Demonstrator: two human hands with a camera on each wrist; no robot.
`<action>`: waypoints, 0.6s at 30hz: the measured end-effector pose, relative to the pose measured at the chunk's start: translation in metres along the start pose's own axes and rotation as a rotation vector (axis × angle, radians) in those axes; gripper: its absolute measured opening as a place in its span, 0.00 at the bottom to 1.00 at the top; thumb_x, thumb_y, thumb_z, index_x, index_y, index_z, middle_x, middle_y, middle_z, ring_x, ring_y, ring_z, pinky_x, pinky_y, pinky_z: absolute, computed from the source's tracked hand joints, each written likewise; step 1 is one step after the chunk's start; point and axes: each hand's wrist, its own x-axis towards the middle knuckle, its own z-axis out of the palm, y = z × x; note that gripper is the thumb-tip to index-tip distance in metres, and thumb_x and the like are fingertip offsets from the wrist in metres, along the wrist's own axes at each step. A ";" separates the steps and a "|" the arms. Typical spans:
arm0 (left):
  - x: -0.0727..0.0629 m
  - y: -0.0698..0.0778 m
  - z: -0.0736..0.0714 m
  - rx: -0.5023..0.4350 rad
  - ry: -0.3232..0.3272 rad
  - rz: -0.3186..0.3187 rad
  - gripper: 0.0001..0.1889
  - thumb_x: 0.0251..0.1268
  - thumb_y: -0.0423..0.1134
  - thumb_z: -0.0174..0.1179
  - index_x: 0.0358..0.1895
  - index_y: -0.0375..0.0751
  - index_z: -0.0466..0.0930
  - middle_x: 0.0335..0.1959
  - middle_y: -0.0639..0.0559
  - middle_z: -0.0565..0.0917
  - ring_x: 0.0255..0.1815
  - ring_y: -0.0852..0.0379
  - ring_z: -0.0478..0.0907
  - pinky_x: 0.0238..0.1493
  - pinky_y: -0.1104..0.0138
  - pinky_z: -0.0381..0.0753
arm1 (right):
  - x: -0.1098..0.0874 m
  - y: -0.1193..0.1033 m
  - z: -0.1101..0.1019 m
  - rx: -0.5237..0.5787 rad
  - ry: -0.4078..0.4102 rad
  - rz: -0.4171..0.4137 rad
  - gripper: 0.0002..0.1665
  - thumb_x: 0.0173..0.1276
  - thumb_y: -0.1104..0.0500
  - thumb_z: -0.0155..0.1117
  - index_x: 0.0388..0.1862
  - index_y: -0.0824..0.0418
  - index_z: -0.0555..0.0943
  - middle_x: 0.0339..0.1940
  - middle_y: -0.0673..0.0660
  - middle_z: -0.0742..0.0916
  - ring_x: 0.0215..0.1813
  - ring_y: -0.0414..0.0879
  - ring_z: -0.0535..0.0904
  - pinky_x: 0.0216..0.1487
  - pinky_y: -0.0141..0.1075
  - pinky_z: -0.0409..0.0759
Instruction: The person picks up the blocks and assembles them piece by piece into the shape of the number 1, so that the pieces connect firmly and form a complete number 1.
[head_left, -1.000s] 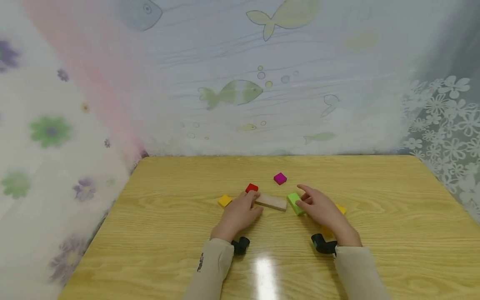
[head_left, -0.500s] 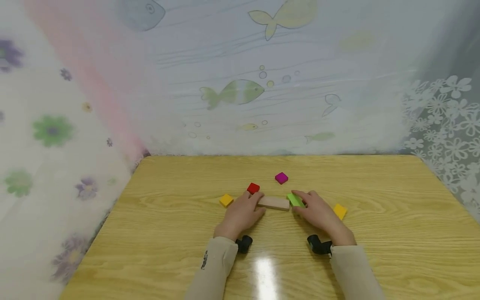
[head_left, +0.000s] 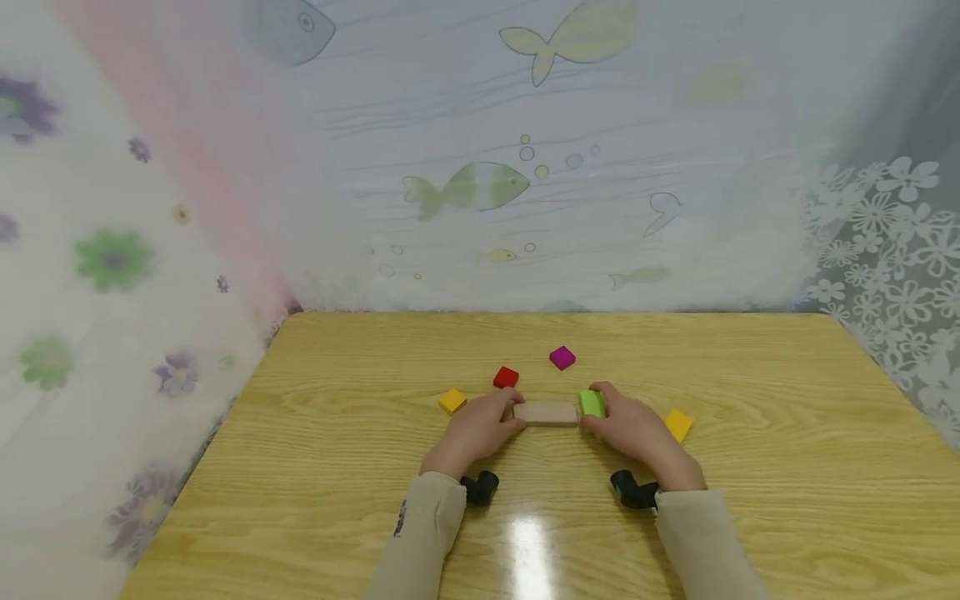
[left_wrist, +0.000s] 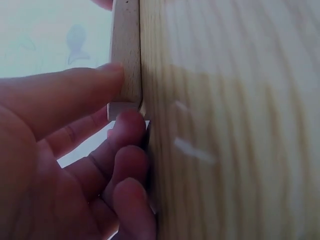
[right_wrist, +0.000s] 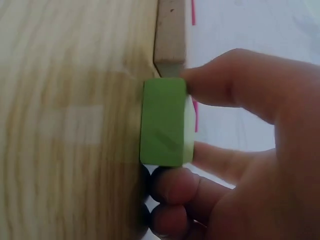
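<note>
A plain wooden block (head_left: 546,414) lies lengthwise across the table between the two hands. My left hand (head_left: 477,427) pinches its left end, with the thumb on the near side; in the left wrist view the thumb presses against the wooden block (left_wrist: 126,55) and other fingers curl at its end. A light green block (head_left: 592,404) stands just off the right end of the wooden one. My right hand (head_left: 637,431) holds it between thumb and fingers. From the right wrist, the green block (right_wrist: 162,122) shows its long side, right by the wooden block's end.
Beyond the left hand lie a red block (head_left: 506,377) and a yellow block (head_left: 452,401). A magenta block (head_left: 562,358) sits farther back on the wood-grain table (head_left: 337,467). Another yellow block (head_left: 678,425) is right of the right hand.
The right hand has taken hold of the green block and turned it from slanted to nearly square with the wooden block. The wooden block has straightened, and the left thumb has moved in against it.
</note>
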 end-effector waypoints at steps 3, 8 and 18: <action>-0.002 0.000 -0.002 -0.030 -0.021 -0.009 0.17 0.61 0.48 0.55 0.53 0.51 0.71 0.23 0.58 0.70 0.21 0.61 0.64 0.25 0.69 0.63 | 0.000 -0.001 0.001 0.016 -0.007 0.029 0.36 0.60 0.45 0.53 0.64 0.59 0.59 0.44 0.61 0.79 0.33 0.50 0.71 0.33 0.41 0.69; -0.003 0.000 -0.004 -0.042 -0.039 -0.013 0.17 0.61 0.48 0.55 0.52 0.50 0.71 0.22 0.58 0.70 0.20 0.61 0.64 0.24 0.70 0.62 | 0.002 0.001 0.000 0.037 -0.004 0.026 0.35 0.61 0.46 0.50 0.64 0.60 0.59 0.46 0.61 0.78 0.34 0.49 0.71 0.34 0.41 0.68; -0.005 0.000 -0.002 -0.081 -0.056 -0.013 0.17 0.61 0.48 0.55 0.52 0.50 0.71 0.20 0.58 0.69 0.18 0.61 0.63 0.23 0.70 0.61 | 0.001 0.006 -0.003 0.074 -0.012 0.018 0.35 0.63 0.46 0.48 0.64 0.62 0.58 0.45 0.62 0.78 0.35 0.49 0.72 0.37 0.42 0.70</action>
